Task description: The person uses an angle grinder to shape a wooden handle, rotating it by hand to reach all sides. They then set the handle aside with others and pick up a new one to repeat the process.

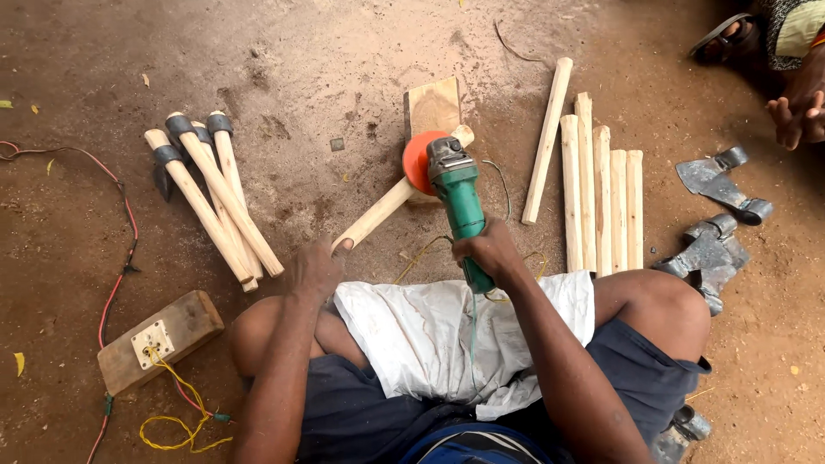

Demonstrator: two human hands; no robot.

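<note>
The person wears dark navy shorts, loose and creased, ending above the bare knees. A crumpled white sack cloth is spread across the lap, over the shorts, with its edges hanging past the shorts' middle. Both arms are bare, without sleeves, and both hands are bare, without gloves, rings or a watch.

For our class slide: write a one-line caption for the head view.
Left hand steadies a wooden handle while right hand holds a green grinder.
</note>
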